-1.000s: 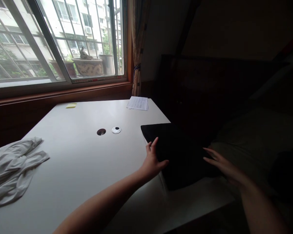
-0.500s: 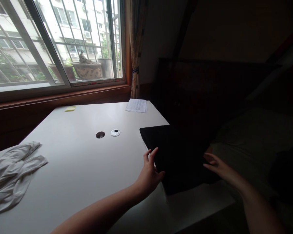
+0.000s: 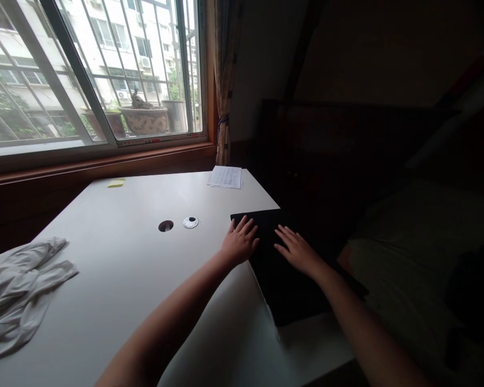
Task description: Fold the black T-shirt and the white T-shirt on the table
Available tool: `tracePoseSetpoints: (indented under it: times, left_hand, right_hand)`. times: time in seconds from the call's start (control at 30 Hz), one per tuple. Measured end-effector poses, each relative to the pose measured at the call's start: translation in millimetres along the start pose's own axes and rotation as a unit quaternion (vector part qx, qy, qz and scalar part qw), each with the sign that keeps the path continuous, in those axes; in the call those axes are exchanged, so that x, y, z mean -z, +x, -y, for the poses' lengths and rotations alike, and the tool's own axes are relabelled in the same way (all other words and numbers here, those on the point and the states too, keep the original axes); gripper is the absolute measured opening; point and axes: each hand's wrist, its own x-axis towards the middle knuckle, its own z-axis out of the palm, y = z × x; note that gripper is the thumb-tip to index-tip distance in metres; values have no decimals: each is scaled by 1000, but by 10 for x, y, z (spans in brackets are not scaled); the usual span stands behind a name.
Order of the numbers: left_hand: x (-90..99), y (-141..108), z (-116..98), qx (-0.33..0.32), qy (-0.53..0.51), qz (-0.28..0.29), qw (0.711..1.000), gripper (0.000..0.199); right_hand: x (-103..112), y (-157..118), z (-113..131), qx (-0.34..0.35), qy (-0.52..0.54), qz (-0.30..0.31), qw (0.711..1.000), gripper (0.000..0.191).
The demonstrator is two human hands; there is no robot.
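A black flat item (image 3: 290,290), perhaps folded cloth, lies along the right side of the white table (image 3: 137,290). My left hand (image 3: 241,241) rests at its upper left part, fingers spread and pointing away from me. To the right of it, my right hand (image 3: 296,248) is over the same black surface, fingers apart and palm down. Neither hand holds anything. The dark surface shows no detail between them.
Crumpled grey cloth (image 3: 20,295) lies on the table at the left. Farther back are a yellow sticky note (image 3: 116,183), printed papers (image 3: 226,177), a round hole (image 3: 165,226) and a round cover (image 3: 191,222). A barred window (image 3: 137,70) and curtain (image 3: 223,80) stand behind.
Both hands have moved away from me, up over the far part of the black item. My right hand has also come left, closer to my left hand, from the item's right edge.
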Motion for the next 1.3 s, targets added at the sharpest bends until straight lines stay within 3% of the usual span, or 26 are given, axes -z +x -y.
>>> tracePoseSetpoints:
  times: [0.13,0.3,0.5,0.77,0.9,1.03,1.13,1.3]
  left_hand:
    - [-157,-1,245,60,-9,45,997,60]
    - [-214,-112,305,75,-9,47,996,61]
    - [-231,-163,296,76,-1,37,996,61]
    - [-260,-171,331,83,5,44,996,64]
    - [-277,-165,350,85,5,49,995,66]
    - [-270,-160,359,93,7,54,994,63]
    - [-259,-159,368,103,11,55,993,60]
    - [-242,-177,412,126,24,65,990,59]
  right_hand:
    - [-136,-20,221,28,-7,24,999,59]
    - [-79,-43,228,36,13,39,999,63]
    - [-12,343,92,45,48,79,995,71]
    - [-132,768,-449,-99,48,45,993,66]
    - [-168,722,-667,-180,62,25,982,68]
    - [-168,569,-703,-212,61,-5,975,69]
    - [-149,412,-567,-186,42,-38,981,64]
    - [-122,23,-23,-3,7,-76,997,60]
